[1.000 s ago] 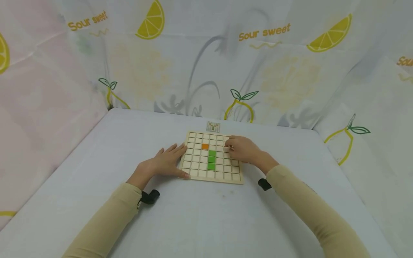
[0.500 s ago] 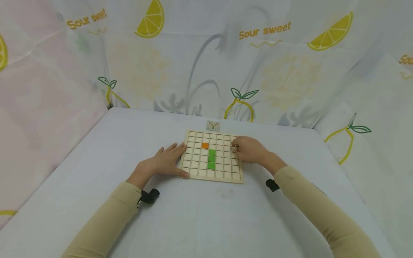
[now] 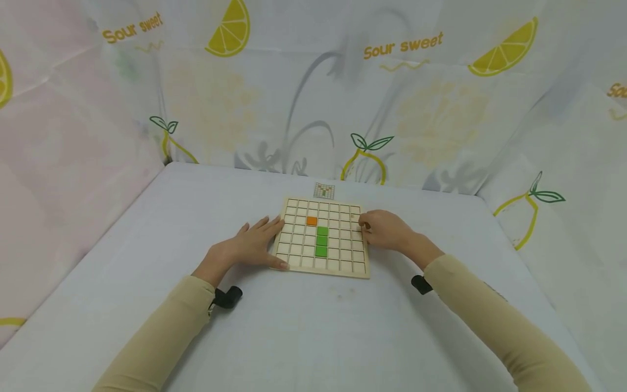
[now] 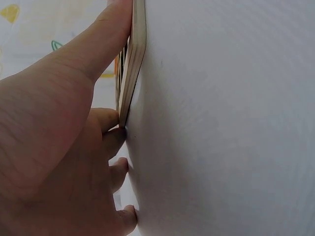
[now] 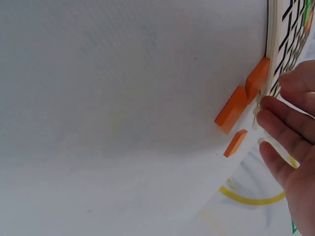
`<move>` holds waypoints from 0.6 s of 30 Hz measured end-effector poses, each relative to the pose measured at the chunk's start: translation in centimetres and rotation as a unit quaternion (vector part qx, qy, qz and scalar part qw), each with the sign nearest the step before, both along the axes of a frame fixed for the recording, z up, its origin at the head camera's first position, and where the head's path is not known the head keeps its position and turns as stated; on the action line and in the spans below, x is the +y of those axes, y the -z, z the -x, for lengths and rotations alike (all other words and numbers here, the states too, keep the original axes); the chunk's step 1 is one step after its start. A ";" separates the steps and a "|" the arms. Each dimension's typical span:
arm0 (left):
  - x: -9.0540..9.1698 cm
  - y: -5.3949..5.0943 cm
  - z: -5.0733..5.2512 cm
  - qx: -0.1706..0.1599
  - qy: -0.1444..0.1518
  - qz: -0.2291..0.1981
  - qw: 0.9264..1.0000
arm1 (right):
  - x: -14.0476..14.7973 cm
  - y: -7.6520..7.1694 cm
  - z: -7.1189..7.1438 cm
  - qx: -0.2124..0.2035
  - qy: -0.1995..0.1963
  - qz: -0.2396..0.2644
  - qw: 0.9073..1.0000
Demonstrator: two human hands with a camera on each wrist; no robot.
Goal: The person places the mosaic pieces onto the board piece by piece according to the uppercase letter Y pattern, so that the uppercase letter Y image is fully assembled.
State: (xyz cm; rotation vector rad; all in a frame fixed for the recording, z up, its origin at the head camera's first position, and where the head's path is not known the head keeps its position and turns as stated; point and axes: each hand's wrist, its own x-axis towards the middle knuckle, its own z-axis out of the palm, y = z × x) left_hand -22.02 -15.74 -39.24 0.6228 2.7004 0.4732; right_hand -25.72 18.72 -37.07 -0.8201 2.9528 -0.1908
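Note:
A square wooden grid board (image 3: 338,274) lies on the table with one orange tile (image 3: 312,221) and a column of green tiles (image 3: 321,240) in its cells. My left hand (image 3: 252,247) rests at the board's left edge, fingers spread, its thumb by the near left corner. At the right edge is my right hand (image 3: 389,231), its fingers bent. In the right wrist view a gap shows between thumb and fingertips, and no tile is visible there. Just beside them, loose orange tiles (image 5: 232,109) lie against and near the board's edge; the hand hides them in the head view.
A small pattern card (image 3: 324,190) with a coloured grid lies just behind the board. White cloth covers the table (image 3: 313,337). Fabric walls (image 3: 274,98) with lemon prints stand at the back and on both sides.
My right hand has moved right, from over the board's right-hand cells to its right edge, and slightly nearer me. The left hand keeps its place; the coloured tiles on the board are unchanged.

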 end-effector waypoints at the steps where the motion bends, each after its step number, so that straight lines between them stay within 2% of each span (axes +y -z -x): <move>1: 0.0 0.0 0.0 -0.001 0.000 0.000 1.000 | 0.0 -0.1 -0.1 -0.001 -0.001 -0.002 1.000; 7: 0.1 -0.1 0.2 -0.007 0.001 0.004 1.000 | 0.2 -0.3 -0.2 -0.007 0.001 -0.006 1.000; 14: 0.0 0.1 0.2 -0.006 0.001 0.011 1.000 | 0.6 0.3 -0.1 -0.008 -0.023 0.013 1.000; 18: 0.0 0.1 0.3 -0.001 0.003 0.004 1.000 | 0.7 0.0 -0.4 -0.013 -0.020 0.021 1.000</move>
